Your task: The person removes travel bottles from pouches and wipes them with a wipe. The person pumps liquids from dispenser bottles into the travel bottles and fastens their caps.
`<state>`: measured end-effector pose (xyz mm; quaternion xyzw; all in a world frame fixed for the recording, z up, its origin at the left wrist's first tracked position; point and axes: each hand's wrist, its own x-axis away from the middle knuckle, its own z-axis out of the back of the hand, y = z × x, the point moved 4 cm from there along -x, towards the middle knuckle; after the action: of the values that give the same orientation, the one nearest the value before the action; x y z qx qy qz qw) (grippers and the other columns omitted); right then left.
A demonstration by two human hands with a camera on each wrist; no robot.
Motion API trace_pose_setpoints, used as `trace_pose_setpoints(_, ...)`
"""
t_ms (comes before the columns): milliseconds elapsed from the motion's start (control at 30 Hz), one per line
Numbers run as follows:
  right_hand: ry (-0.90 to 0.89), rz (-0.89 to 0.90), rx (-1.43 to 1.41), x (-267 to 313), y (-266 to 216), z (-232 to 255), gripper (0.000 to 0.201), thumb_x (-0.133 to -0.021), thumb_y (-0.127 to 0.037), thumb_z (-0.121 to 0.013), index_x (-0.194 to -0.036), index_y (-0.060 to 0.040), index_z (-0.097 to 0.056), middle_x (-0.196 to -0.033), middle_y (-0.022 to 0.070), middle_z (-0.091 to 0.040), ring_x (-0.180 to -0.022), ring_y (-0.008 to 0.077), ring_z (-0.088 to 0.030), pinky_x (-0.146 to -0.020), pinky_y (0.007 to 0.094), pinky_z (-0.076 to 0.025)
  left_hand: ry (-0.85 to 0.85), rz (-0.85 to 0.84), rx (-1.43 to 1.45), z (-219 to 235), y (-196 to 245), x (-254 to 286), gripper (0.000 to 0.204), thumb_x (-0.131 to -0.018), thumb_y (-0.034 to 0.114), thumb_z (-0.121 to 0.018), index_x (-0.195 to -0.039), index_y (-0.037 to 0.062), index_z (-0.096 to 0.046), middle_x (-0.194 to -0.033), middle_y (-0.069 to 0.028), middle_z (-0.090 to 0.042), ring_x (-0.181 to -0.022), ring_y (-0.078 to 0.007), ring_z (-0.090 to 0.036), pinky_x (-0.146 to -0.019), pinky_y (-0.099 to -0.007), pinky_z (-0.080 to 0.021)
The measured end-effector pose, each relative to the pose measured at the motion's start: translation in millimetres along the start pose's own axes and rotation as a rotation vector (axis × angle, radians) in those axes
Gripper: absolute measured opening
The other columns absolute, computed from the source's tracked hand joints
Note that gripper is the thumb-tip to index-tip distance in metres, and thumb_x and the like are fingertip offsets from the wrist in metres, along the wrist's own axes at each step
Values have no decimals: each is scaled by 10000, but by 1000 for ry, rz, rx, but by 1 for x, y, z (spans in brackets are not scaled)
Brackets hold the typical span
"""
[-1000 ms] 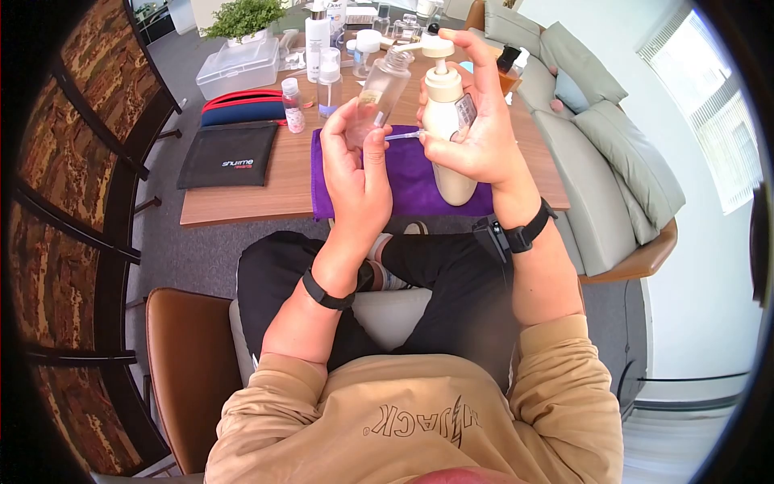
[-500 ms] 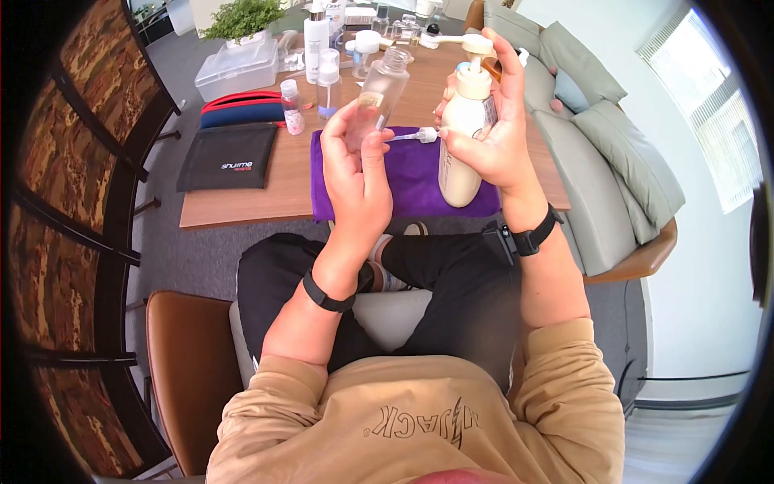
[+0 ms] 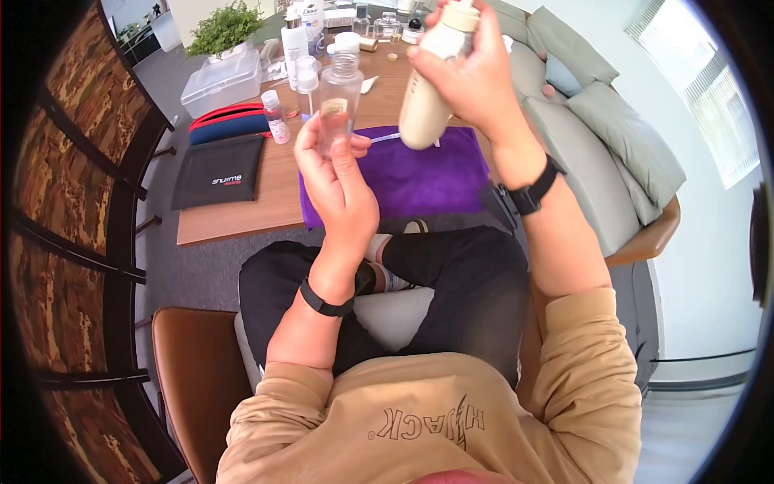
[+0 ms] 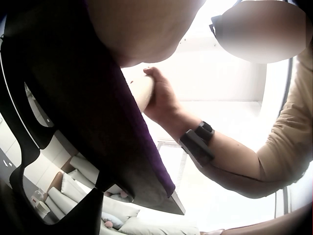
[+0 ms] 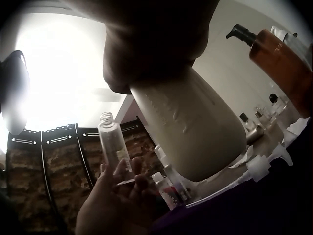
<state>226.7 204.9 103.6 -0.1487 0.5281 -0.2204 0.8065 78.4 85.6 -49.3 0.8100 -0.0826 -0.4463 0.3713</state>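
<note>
My left hand point(image 3: 343, 181) grips the lower part of a clear, uncapped bottle point(image 3: 339, 85), held upright above the table's near part. In the right wrist view the open neck of the clear bottle point(image 5: 111, 139) shows. My right hand point(image 3: 482, 85) holds a cream pump bottle point(image 3: 424, 109) around its upper part, raised and tilted, its base toward the purple cloth point(image 3: 427, 177). That cream bottle point(image 5: 188, 127) looms large in the right wrist view, apart from the clear one. A loose white pump head point(image 5: 258, 169) with a thin tube lies on the cloth.
A black pouch point(image 3: 218, 173), a red-and-blue case point(image 3: 230, 125) and a small pink-labelled bottle point(image 3: 276, 117) lie or stand at the left. Behind are a plastic box point(image 3: 222, 81), a plant point(image 3: 226, 32) and several bottles. An amber pump bottle point(image 5: 283, 63) stands at the right.
My right hand has lifted the cream bottle and tilted it, its base swinging leftward. The clear bottle has moved left and stands more upright. The head view has shifted slightly.
</note>
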Motion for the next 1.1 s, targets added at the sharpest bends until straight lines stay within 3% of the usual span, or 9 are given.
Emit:
trace_pose_setpoints(267, 65, -60, 113, -33, 28, -41, 824, -950, -363, -970, -1405, 115, -478, -1258, 312, -738, -1183, 402, -769, -1007, 486, -622, 39, -28, -3, 3, -2, 2, 422, -1278, 219, -439, -1610, -40, -411, -1501, -213, -639, -1048, -198, -713, -924, -366, -591)
trace_pose_setpoints(433, 22, -21, -35, -30, 41, -68, 825, -980, -376, -950, -1416, 104, -438, -1401, 384, -672, -1315, 421, -727, -1100, 469, -596, 58, -31, -3, 3, -1, 1, 415, -1278, 215, -436, -1607, -37, -417, -1493, -207, -639, -1045, -196, -706, -926, -363, -585)
trace_pose_setpoints(467, 23, -21, -35, -28, 46, -72, 825, -980, -376, -950, -1416, 104, -438, -1401, 384, -672, -1315, 421, -727, -1100, 469, -596, 58, -32, -3, 3, -1, 1, 415, -1278, 215, -436, -1607, -37, -417, -1493, -207, -639, -1045, -196, -706, -926, -363, -585)
trace_pose_setpoints(533, -53, -34, 13, -25, 56, -84, 919, -956, -206, -924, -1610, 51, -332, -1355, 238, -700, -1192, 310, -768, -1029, 417, -645, 52, -40, -12, 3, -2, 1, 417, -1277, 220, -439, -1604, -39, -420, -1493, -204, -638, -1044, -194, -702, -929, -360, -582)
trace_pose_setpoints(667, -115, -117, 12, -21, 64, -78, 989, -978, -332, -945, -1583, 108, -298, -1469, 335, -654, -1324, 366, -729, -1094, 427, -617, 48, -36, -13, 3, -1, 1, 420, -1277, 223, -440, -1603, -41, -422, -1488, -200, -641, -1041, -192, -699, -928, -359, -580)
trace_pose_setpoints(733, -163, 54, 53, -21, 65, -77, 983, -999, -360, -936, -1574, 114, -294, -1470, 344, -636, -1390, 343, -685, -1114, 427, -602, 41, -37, -6, 3, -1, 1, 420, -1277, 223, -443, -1603, -41, -427, -1478, -196, -646, -1045, -192, -697, -928, -361, -580)
trace_pose_setpoints(833, -199, 92, -21, -19, 67, -76, 966, -1018, -341, -917, -1582, 114, -279, -1476, 354, -626, -1441, 343, -645, -1134, 437, -586, 51, -43, 5, 2, -2, 1, 419, -1276, 223, -447, -1601, -41, -431, -1469, -193, -651, -1048, -192, -695, -929, -362, -579)
trace_pose_setpoints(1067, -111, -26, -150, -16, 69, -86, 969, -1020, -313, -906, -1605, 108, -258, -1439, 337, -668, -1356, 371, -705, -1137, 463, -582, 47, -50, -9, 3, -3, 1, 418, -1273, 219, -455, -1605, -33, -431, -1471, -193, -652, -1035, -191, -691, -926, -359, -578)
trace_pose_setpoints(1100, -94, -18, -49, -16, 66, -84, 998, -1003, -337, -922, -1609, 111, -268, -1438, 349, -673, -1354, 388, -711, -1150, 464, -575, 56, -37, 11, 2, -3, 2, 417, -1272, 217, -460, -1607, -30, -431, -1469, -191, -654, -1030, -190, -690, -925, -358, -578)
